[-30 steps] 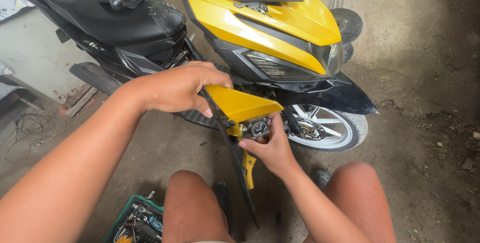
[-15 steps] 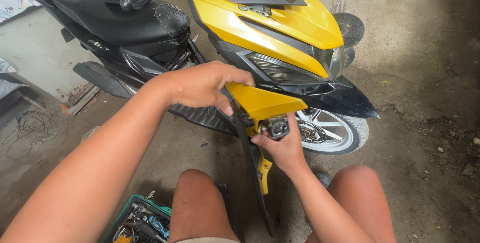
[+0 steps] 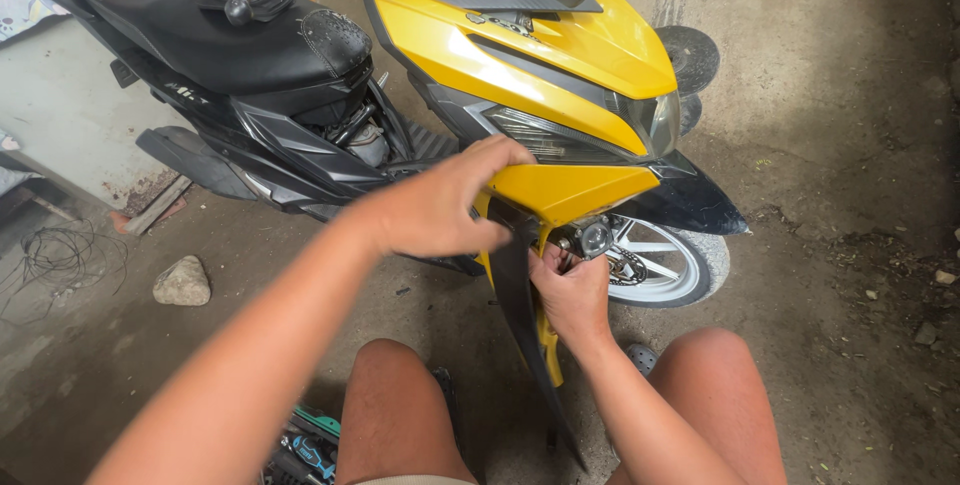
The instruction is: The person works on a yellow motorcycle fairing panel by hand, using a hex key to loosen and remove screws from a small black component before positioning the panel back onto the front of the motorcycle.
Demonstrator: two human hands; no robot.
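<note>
A dusty concrete floor fills the frame, with a yellow and black scooter parked across the top. At centre, a loose yellow and black fairing panel with a small round lamp is gripped at its top by the left hand. The right hand grasps it from below.

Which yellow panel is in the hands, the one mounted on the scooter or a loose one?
The loose yellow side panel, below the headlight: left hand grips its top, right hand its underside. The yellow nose fairing stays mounted, untouched.

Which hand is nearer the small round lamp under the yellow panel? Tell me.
Right. The right hand sits just below and left of the small round lamp, fingers almost on it. The left hand grips the yellow panel higher up, farther left.
</note>
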